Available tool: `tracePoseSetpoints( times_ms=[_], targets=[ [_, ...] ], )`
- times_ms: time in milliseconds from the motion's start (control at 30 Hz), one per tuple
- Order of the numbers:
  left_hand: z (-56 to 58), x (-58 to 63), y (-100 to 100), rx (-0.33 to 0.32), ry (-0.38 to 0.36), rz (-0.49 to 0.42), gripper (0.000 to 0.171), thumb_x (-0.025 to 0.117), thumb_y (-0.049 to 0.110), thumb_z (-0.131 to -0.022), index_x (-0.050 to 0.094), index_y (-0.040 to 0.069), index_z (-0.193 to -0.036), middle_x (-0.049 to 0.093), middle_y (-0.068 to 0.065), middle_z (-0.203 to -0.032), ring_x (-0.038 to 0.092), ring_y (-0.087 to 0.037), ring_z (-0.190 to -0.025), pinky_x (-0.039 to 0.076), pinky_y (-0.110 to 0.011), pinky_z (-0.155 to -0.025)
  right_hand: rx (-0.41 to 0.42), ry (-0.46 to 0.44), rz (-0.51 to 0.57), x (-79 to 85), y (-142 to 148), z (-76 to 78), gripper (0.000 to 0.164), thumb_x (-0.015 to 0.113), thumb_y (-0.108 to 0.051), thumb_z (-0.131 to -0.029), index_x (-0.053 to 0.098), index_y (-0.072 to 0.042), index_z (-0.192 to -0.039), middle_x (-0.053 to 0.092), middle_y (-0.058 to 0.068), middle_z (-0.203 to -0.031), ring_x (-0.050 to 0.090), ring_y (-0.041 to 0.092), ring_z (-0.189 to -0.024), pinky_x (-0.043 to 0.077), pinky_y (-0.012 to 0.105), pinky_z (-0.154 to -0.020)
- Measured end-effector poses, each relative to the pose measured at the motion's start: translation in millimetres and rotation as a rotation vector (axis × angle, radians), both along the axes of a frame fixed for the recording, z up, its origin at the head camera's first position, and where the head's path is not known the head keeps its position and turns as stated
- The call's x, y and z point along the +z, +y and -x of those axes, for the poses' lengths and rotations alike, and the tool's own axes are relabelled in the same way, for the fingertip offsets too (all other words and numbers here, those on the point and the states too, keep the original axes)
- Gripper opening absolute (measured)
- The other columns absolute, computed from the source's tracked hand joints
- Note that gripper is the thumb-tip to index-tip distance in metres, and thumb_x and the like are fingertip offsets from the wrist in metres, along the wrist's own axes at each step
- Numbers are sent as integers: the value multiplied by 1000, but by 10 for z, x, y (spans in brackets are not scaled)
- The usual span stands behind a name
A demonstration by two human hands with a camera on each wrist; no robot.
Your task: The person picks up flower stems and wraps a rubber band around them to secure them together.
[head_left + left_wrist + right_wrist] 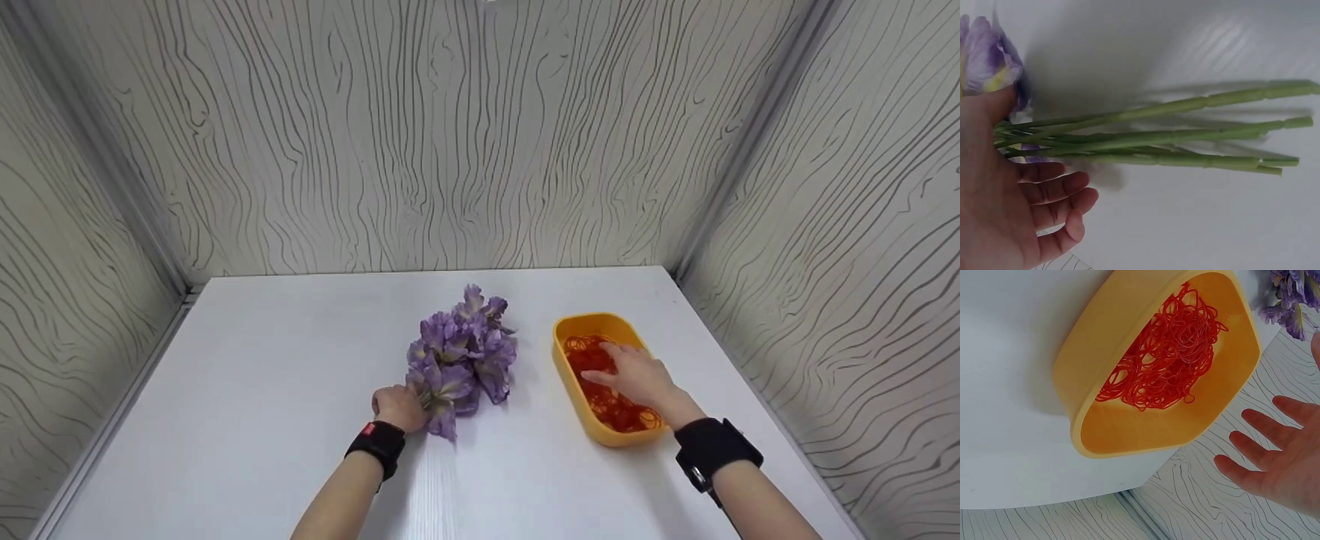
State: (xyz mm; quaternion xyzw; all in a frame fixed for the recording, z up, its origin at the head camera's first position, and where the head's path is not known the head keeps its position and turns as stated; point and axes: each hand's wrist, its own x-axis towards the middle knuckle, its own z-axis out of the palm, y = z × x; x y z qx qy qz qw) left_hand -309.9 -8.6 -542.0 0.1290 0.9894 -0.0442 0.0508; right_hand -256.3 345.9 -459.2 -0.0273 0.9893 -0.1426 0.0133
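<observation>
A bunch of purple irises [459,352] lies on the white table, blooms pointing away from me. My left hand [399,409] holds its green stems [1185,136] just below the blooms; in the left wrist view the stems pass between thumb and fingers, and the other fingers bend loosely. To the right stands a yellow-orange tub [583,324] with a heap of red rubber bands [1176,354] in it. Over this tub hovers my right hand [641,376], fingers spread and relaxed, holding nothing. In the right wrist view the hand [1292,461] appears apart from the bands.
The white table [285,360] ends at a wood-grain patterned back wall [420,150]. Similar panels stand at left and right, the right one [847,300] close to the tub's side. Black bands [716,452] wrap both wrists.
</observation>
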Motion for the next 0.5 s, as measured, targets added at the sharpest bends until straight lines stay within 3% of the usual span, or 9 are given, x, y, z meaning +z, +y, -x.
tracePoseSetpoints(
  times_ms=[167, 300, 367, 433, 500],
  targets=[
    [-8, -17, 10, -10, 9, -14, 40, 50, 36, -86, 60, 1, -105, 56, -11, -69, 52, -21, -57, 39, -37, -48, -3, 0, -3, 10, 5, 6, 81, 51, -61, -79, 43, 4, -128, 45, 26, -123, 40, 43, -111, 28, 63, -85],
    [-43, -9, 12, -62, 25, 22, 25, 49, 23, -87, 60, 0, -87, 55, -9, -70, 52, -21, -58, 39, -37, -46, -2, 4, -9, 5, 8, 4, 77, 54, -57, -80, 44, 4, -127, 46, 27, -121, 42, 43, -109, 30, 62, -84],
    [-1, -90, 15, -77, 40, 20, 22, 50, 20, -85, 59, 0, -80, 54, -8, -69, 54, -22, -58, 41, -38, -45, -4, 4, -6, 0, 8, 3, 75, 55, -54, -81, 44, 4, -127, 47, 27, -120, 43, 42, -108, 30, 62, -85],
    [158, -373, 10, -79, 73, 1, 20, 52, 19, -83, 59, 2, -75, 55, -8, -68, 55, -24, -58, 43, -41, -45, -10, 3, 1, -11, 10, 2, 74, 57, -52, -81, 44, 4, -128, 47, 26, -120, 44, 41, -108, 31, 61, -85],
    [496, -1004, -27, -104, 155, -38, 19, 54, 19, -80, 58, 4, -69, 54, -7, -63, 55, -25, -55, 43, -42, -43, -7, 9, -4, -20, 11, 3, 74, 57, -52, -81, 44, 4, -127, 48, 26, -119, 44, 41, -107, 32, 60, -86]
  ],
)
